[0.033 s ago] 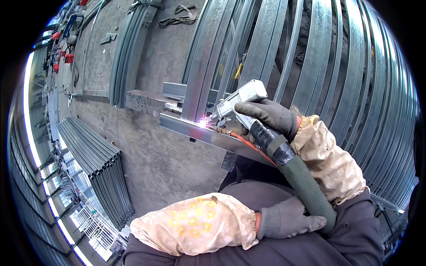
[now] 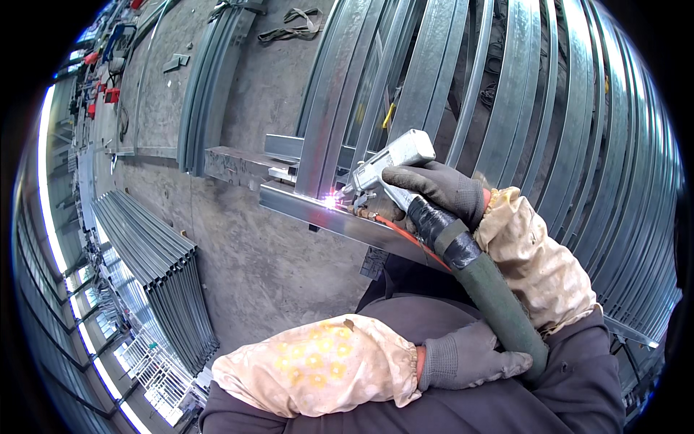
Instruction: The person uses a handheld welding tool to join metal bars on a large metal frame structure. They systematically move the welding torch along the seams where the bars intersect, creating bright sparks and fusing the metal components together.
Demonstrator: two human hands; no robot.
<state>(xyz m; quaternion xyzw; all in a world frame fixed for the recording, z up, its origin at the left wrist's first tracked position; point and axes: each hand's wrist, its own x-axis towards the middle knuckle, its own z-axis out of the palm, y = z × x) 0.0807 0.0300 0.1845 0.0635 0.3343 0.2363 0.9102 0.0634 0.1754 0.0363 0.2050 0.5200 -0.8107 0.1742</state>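
My right hand point(image 2: 444, 189), in a grey glove, is closed round the handle of a handheld welding gun point(image 2: 401, 155) with a silver, boxy head. Its nozzle points down to the left, where a bright white-purple spark point(image 2: 332, 200) glows. That spark sits where a long upright metal profile point(image 2: 329, 108) meets a shiny crosswise rail point(image 2: 311, 210). From the handle a thick, dark green sleeved cable point(image 2: 499, 304), black-taped at the top, runs back toward my body. My gloved left hand point(image 2: 473, 356) is wrapped round this cable lower down, its fingers partly hidden. An orange hose point(image 2: 412, 237) leaves the gun's underside.
Rows of long galvanized profiles point(image 2: 578, 123) fill the right side. A bundle of profiles point(image 2: 210, 87) lies at the upper left, beside a rusty beam point(image 2: 242, 164). Another stack of profiles point(image 2: 155, 246) stands on the left. Straps point(image 2: 293, 29) lie on the concrete floor point(image 2: 253, 267).
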